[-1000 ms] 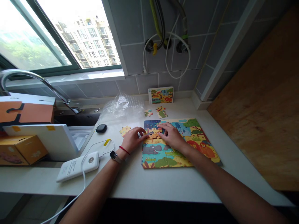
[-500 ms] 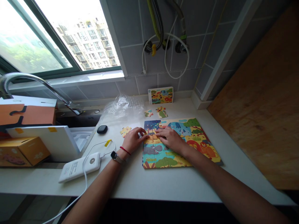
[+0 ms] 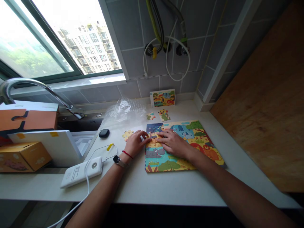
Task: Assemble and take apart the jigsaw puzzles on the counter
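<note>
1. The right hand [image 3: 175,144] lies on the jigsaw puzzle [image 3: 171,165], with its fingers stretched out.
2. The left hand [image 3: 137,142] is bent at the puzzle's left edge, with fingertips touching it.
3. A red string bracelet [image 3: 127,154] and a watch [image 3: 117,159] are on the left wrist.
4. Yellow puzzle pieces [image 3: 127,135] lie near the left hand.
5. A picture card [image 3: 163,98] leans on the wall behind the puzzle.
6. A white power bank [image 3: 82,172] sits near the left arm.

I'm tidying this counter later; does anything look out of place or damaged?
The puzzle shows no obvious damage. Oddest is the orange box crowding the sink and faucet, an unusual storage spot. A white cable trails over the front edge of the counter, where it might snag.
</note>
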Tool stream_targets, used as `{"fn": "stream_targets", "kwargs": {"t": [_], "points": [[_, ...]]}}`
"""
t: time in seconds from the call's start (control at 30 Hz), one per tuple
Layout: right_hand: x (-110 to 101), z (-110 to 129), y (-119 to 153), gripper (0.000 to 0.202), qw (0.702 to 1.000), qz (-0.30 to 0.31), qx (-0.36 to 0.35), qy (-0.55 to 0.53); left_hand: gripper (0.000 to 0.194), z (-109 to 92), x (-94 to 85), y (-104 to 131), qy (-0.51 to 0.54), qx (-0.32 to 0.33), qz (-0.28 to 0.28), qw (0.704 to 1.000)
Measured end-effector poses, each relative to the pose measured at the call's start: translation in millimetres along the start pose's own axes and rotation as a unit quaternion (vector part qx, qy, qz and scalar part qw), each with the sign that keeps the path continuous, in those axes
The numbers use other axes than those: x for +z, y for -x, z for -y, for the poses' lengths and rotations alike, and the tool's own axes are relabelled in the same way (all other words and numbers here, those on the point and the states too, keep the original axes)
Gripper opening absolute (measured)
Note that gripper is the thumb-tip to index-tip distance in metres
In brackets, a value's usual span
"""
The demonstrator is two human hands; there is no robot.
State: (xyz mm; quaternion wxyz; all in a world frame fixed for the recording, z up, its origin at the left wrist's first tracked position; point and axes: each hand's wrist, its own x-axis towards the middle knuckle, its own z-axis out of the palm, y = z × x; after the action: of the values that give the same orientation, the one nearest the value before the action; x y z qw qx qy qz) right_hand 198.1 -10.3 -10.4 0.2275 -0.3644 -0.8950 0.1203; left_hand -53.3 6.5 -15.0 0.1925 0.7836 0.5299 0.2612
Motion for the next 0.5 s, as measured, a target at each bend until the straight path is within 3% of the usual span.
{"fn": "stream_targets", "kwargs": {"t": [0.33, 0.5], "points": [[-2.6, 6.8, 2.7, 0.030, 0.999, 0.029, 0.026, -0.011, 0.028, -0.9, -0.5, 1.1, 0.002, 0.012, -0.005, 1.000], [-21.1, -6.4, 4.4, 0.034, 0.996, -0.070, 0.026, -0.040, 0.020, -1.9, -2.4, -0.3, 0.013, 0.010, -0.015, 1.000]]}}
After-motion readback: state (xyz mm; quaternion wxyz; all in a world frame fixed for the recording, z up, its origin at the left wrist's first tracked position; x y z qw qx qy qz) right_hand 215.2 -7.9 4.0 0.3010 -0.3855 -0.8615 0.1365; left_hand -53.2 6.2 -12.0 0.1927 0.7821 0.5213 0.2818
